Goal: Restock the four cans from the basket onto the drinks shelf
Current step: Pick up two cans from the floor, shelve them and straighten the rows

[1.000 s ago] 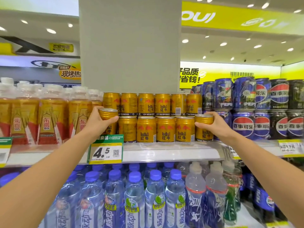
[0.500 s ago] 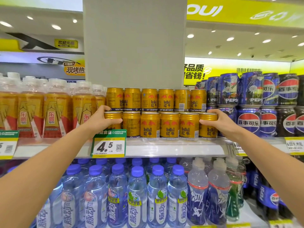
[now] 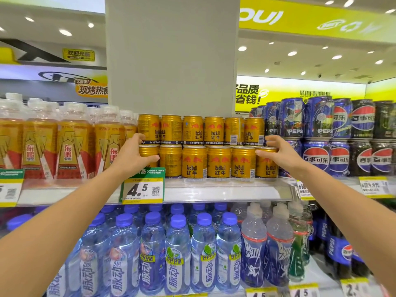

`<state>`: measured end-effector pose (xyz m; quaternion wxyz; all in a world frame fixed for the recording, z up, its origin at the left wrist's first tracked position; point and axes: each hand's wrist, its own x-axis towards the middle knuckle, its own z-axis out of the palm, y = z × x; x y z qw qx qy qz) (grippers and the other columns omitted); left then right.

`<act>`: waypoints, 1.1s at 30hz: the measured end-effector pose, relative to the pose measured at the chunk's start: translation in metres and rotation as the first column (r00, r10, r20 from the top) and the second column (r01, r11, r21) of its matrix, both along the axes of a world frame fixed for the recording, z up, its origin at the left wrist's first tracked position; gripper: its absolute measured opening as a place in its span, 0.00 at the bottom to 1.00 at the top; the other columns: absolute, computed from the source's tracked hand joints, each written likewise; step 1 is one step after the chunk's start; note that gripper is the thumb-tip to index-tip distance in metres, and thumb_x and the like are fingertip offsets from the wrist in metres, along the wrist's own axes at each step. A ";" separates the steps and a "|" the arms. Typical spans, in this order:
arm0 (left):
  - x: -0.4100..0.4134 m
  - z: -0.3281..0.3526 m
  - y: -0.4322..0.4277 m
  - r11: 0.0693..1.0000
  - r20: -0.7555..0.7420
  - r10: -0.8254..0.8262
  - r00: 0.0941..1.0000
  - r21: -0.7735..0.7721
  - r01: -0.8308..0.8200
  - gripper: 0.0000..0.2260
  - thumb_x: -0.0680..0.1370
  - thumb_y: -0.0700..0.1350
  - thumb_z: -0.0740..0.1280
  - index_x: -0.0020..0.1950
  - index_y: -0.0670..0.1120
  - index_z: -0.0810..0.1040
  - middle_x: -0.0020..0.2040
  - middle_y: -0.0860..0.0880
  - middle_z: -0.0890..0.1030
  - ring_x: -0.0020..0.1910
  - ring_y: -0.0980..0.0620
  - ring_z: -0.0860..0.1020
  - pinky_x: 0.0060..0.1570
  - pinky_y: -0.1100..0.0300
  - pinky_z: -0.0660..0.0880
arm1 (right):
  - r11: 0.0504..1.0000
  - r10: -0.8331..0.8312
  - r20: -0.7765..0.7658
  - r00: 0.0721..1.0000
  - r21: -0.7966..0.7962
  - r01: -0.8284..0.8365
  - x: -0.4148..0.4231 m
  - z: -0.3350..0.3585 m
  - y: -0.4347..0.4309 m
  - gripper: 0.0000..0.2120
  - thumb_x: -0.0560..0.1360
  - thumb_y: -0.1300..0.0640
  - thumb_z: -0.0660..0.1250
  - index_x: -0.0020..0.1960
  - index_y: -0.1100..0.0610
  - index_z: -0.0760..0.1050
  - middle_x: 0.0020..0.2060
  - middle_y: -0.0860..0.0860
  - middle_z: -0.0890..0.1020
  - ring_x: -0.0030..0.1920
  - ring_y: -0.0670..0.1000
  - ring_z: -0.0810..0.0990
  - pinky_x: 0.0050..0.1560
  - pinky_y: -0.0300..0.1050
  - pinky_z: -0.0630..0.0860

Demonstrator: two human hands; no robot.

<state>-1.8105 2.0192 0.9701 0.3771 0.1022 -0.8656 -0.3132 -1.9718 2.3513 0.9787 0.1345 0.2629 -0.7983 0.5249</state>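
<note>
The left hand (image 3: pixel 130 159) grips a gold Red Bull can (image 3: pixel 147 155) at nine o'clock of the bottom row; the right hand (image 3: pixel 280 155) grips another Red Bull can (image 3: pixel 266 166) at three o'clock. Seat both flat on the drinks shelf (image 3: pixel 214 190), flush with neighbours, before letting go.

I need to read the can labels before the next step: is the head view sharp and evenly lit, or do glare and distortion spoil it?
Head view: bright and even; gold cans between the hands read sharply; wide-angle bending and blur soften the edges; ceiling lights flare, little glare on the cans.
</note>
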 end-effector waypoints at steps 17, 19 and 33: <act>0.053 0.020 0.000 0.974 0.119 -0.105 0.987 -0.186 0.127 0.35 0.74 0.54 0.68 0.76 0.47 0.56 0.76 0.48 0.61 0.74 0.49 0.62 0.70 0.53 0.62 | 0.858 0.180 -0.299 0.937 0.514 -0.001 0.080 0.049 -0.205 0.27 0.73 0.42 0.66 0.65 0.57 0.71 0.64 0.56 0.76 0.65 0.56 0.73 0.64 0.53 0.72; 0.065 0.015 -0.006 0.956 0.220 -0.086 0.972 -0.257 0.143 0.37 0.73 0.56 0.68 0.77 0.47 0.55 0.77 0.48 0.60 0.75 0.49 0.61 0.70 0.54 0.61 | 0.812 0.155 -0.299 0.942 0.582 0.051 0.079 0.048 -0.220 0.31 0.72 0.39 0.65 0.68 0.56 0.69 0.66 0.56 0.74 0.66 0.57 0.72 0.65 0.56 0.70; 0.111 -0.013 -0.025 0.818 0.466 0.317 0.826 -0.575 0.010 0.47 0.69 0.69 0.62 0.77 0.44 0.49 0.77 0.44 0.57 0.75 0.44 0.60 0.74 0.46 0.57 | 0.647 0.030 -0.143 0.989 0.757 0.090 0.074 0.044 -0.219 0.48 0.64 0.31 0.68 0.74 0.59 0.60 0.73 0.56 0.65 0.71 0.59 0.66 0.68 0.58 0.67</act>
